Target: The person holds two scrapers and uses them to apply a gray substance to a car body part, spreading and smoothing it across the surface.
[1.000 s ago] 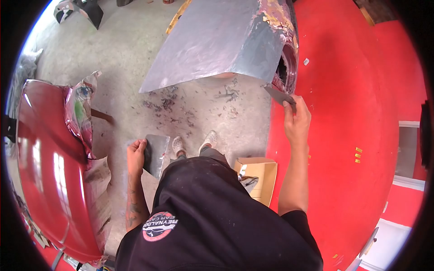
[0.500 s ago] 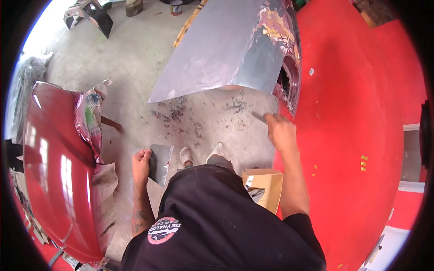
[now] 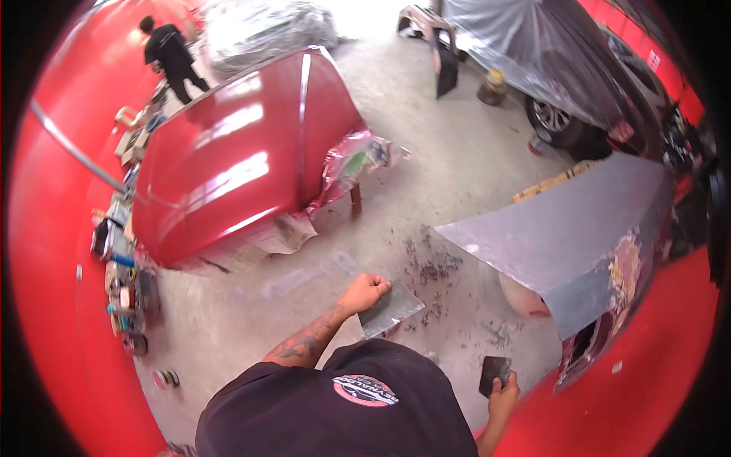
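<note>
My left hand [image 3: 365,295] is closed on the edge of a flat grey plate [image 3: 392,311], in front of my chest. Lower right, my right hand [image 3: 502,390] grips a small dark rectangular spreader [image 3: 493,375]. Beyond that hand is a grey sanded car panel [image 3: 548,228] with a patch of yellowish, flaking filler [image 3: 626,266] near its edge. The spreader is apart from the panel. Dark scraps [image 3: 432,274] lie scattered on the floor between the plate and the panel.
A glossy red hood [image 3: 244,152] with masking film stands at the left. Cans and boxes [image 3: 122,297] line the red wall. A person in black [image 3: 171,53] is at the far left. A plastic-covered car [image 3: 533,61] stands at the back right, near a bucket [image 3: 493,87].
The view has swung left, bringing the red hood, the wall and the person into sight. My right hand has come down and away from the grey panel. Both hands keep their hold.
</note>
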A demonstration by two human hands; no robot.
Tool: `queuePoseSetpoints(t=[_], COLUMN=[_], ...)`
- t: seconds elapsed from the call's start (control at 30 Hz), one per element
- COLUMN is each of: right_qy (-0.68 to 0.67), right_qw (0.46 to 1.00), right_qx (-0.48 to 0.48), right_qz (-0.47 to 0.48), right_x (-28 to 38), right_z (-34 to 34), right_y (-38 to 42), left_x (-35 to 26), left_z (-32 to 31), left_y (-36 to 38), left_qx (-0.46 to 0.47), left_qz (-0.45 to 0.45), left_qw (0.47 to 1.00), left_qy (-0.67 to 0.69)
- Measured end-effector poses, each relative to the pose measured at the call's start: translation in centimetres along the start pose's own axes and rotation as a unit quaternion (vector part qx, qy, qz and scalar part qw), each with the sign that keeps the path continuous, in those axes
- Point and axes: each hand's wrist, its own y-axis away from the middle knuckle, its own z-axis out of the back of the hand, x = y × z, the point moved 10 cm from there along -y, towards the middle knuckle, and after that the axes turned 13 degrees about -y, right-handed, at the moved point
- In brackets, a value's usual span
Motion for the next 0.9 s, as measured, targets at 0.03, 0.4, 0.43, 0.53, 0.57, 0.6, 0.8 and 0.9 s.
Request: queuePoseSetpoints(t=[0.03, 0.4, 0.43, 0.53, 0.57, 0.6, 0.8, 0.9], right_qy=[-0.002, -0.08, -0.109, -0.116, -0.114, -0.122, -0.152, -0.185], right_qw=[1.0, 0.955, 0.942, 0.923, 0.913, 0.911, 0.91, 0.918], right_qx=[0.011, 0.205, 0.226, 0.241, 0.252, 0.238, 0.192, 0.157], right_qz=[0.019, 0.201, 0.222, 0.276, 0.301, 0.313, 0.335, 0.314], right_x=[-0.2, 6.7, 7.6, 9.8, 10.7, 11.3, 13.7, 13.9], right_z=[0.1, -0.2, 0.1, 1.3, 1.6, 1.5, 4.4, 4.9], right_y=[-0.4, -1.0, -0.8, -0.6, -0.4, -0.1, -0.6, -0.7], left_x=[-0.3, 3.4, 4.3, 8.4, 9.5, 11.3, 22.5, 25.8], left_z=[-0.6, -7.7, -8.1, -8.0, -7.5, -6.3, -6.9, -7.2], left_y=[0.8, 7.2, 7.6, 10.3, 11.5, 12.5, 13.1, 13.3], left_qx=[-0.004, -0.083, -0.087, -0.138, -0.165, -0.188, -0.166, -0.127], left_qz=[0.006, 0.058, 0.058, 0.132, 0.158, 0.182, 0.166, 0.159], left_qw=[1.0, 0.995, 0.994, 0.98, 0.973, 0.965, 0.919, 0.903], left_qy=[-0.004, 0.026, 0.027, 0.052, 0.04, 0.025, -0.315, -0.38])
